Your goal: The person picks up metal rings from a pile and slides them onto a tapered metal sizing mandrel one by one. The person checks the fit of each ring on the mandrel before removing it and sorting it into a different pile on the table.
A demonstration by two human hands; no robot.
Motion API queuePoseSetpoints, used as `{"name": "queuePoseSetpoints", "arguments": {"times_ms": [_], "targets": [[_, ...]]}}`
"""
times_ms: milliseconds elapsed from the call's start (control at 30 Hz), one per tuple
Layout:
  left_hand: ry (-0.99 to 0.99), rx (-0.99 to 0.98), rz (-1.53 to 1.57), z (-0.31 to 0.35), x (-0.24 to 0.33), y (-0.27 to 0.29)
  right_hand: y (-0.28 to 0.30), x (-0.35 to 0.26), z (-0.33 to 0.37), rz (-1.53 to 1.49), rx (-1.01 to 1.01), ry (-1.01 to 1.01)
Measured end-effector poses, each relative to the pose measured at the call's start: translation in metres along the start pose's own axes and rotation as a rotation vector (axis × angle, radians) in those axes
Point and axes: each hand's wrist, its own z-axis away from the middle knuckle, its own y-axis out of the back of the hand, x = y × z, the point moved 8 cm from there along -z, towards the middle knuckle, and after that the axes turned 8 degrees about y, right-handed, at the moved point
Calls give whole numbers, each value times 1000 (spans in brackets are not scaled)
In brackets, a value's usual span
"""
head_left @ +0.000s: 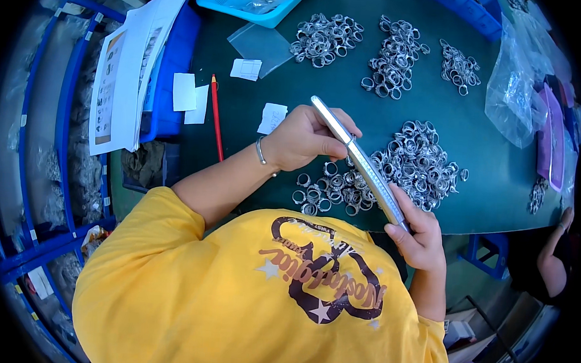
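Observation:
A long silvery ring mandrel [376,182] with fine markings slants across in front of me, over the table. Its lower right end is gripped by my right hand [421,239], fingers wrapped round it. My left hand [305,138] is closed at the upper part, thumb and fingers pinching a thin ring [350,142] that sits around the mandrel. Just beneath lies a large heap of silver-coloured rings [424,163], spreading toward my body as a looser scatter of rings [316,194].
Three smaller ring piles [327,39] lie farther back on the green table [258,180]. A red pen [216,116] and paper slips [272,118] are at left, near a blue bin [179,66]. Clear plastic bags [515,94] lie at right; another person's arm [553,251] shows there.

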Motion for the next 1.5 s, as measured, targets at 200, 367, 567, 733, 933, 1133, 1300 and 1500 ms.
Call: {"name": "queuePoseSetpoints", "arguments": {"times_ms": [200,367,567,733,933,1133,1300,1500], "targets": [[-133,-26,-151,0,7,-1,2,-4,-1,36,1,31],[-38,16,-91,-1,4,-1,0,4,2,-42,22,-4],[-427,539,-65,-5,69,71,15,28,32,-536,187,-231],[-458,959,-1242,-4,113,87,17,34,41,-474,274,-269],[-542,750,-1279,7,111,56,17,31,43,-425,280,-250],[-638,-277,-1353,66,12,-54,17,28,46,-400,286,-215],[-558,-471,-1474,85,-30,-62,11,24,43,-421,272,-218],[-560,-162,-1528,43,-11,-25,10,21,43,-419,271,-218]]}}
